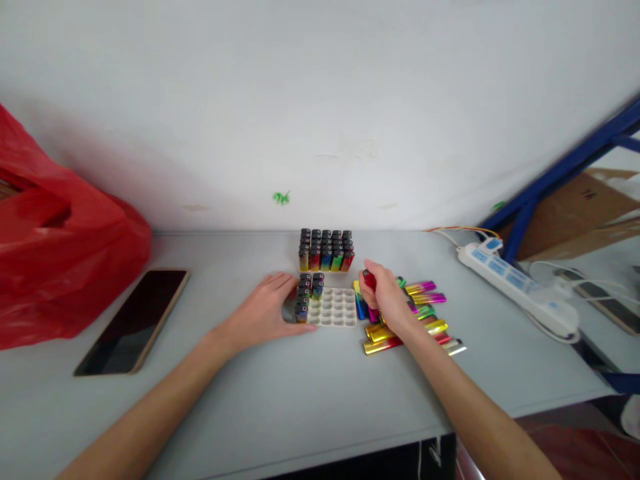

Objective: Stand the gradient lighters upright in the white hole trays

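My left hand [270, 303] curves around the left end of a white tray [350, 321] with rows of round pockets, its thumb along the front edge and its fingers at the back left. Several lighters [303, 300] stand upright in the tray's left pockets; the other visible pockets hold nothing. To the right of the tray, my right hand [385, 293] is closed around a lighter [369, 275] whose red end shows. Beneath and around that hand lies a loose pile of shiny coloured lighters [383, 345], partly hidden by it.
Behind the tray stands a full block of upright lighters [326, 257]. A phone [133, 320] and a red plastic bag [65, 253] are at the left. At the right lie a white power strip [517, 287] and cables, near a blue metal frame [525, 223] and a cardboard box [575, 213].
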### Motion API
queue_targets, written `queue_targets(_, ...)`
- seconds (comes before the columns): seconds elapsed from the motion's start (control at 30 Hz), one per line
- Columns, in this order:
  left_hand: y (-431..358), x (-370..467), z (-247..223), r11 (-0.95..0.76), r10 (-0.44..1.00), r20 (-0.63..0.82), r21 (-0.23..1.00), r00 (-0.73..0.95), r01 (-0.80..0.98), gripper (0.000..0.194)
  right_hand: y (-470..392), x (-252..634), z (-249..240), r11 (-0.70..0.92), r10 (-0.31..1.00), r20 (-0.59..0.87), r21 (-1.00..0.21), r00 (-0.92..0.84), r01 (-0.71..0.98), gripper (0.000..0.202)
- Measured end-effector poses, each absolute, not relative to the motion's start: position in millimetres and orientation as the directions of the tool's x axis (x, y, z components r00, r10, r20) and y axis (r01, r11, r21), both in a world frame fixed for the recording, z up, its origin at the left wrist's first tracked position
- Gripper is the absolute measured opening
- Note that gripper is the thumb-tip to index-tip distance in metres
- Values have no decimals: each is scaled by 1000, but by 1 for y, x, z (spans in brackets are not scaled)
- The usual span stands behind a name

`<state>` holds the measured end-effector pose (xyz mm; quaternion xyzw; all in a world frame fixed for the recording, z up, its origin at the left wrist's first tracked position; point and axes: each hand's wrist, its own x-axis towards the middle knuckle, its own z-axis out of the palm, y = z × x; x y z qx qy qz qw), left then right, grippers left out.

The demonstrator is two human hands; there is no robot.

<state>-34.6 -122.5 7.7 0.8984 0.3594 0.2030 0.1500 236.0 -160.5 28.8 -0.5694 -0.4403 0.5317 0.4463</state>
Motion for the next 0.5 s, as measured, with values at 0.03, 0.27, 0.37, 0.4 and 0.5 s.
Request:
queue_targets(0.03, -122, -35, 8, -696, 708, 255, 415, 659, 586, 66, -161, 235, 29, -204, 978, -201, -978, 50, 49, 61)
queue_targets(0.27, -122, -34, 8, -697, 705, 254, 419, 662, 582, 65, -163, 234, 29, -128, 991, -120, -980, 61, 153, 55)
queue_targets(0.37, -121, -34, 7, -704, 700, 259, 412, 666, 579, 66, -163, 232, 30, -168, 984, -157, -975, 82, 147, 63)
queue_targets(0.4, -121, -35, 7, -705, 698, 258, 411, 668, 578, 66, -163, 232, 30, -179, 982, -169, -973, 79, 148, 65)
queue_targets(0.5, -121, -35, 6, -705, 699, 259, 408, 667, 581, 66, -164, 230, 31, -177, 984, -169, -968, 58, 178, 68)
